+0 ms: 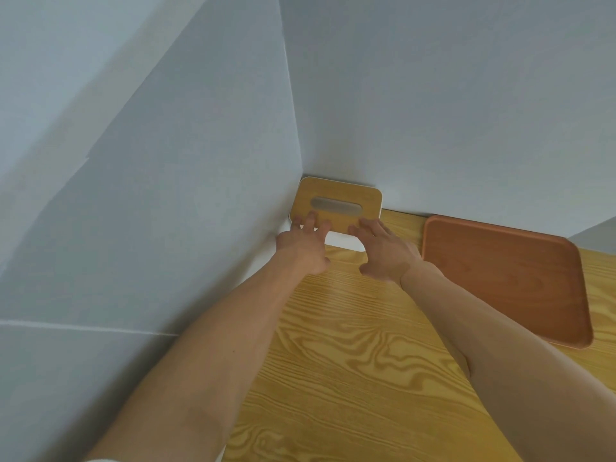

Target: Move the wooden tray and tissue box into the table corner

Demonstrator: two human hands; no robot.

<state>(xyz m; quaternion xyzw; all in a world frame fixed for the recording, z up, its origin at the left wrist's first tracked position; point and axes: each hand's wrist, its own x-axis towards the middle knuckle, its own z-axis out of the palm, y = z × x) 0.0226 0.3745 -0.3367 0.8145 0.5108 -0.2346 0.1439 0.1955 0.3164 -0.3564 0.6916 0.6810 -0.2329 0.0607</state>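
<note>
The tissue box (336,196), white with a light wooden lid and a slot in its top, sits in the table corner against both walls. My left hand (301,243) rests on its near left edge, fingers spread over the lid. My right hand (386,250) lies on its near right edge, fingertips touching the lid. Neither hand is closed around the box. The wooden tray (506,278), reddish brown and empty, lies flat to the right of the box, its far edge near the back wall.
The table (350,361) has a yellow wood-grain top. Pale grey walls rise at the left (150,211) and at the back (433,111), meeting right behind the box. A narrow strip of table separates box and tray.
</note>
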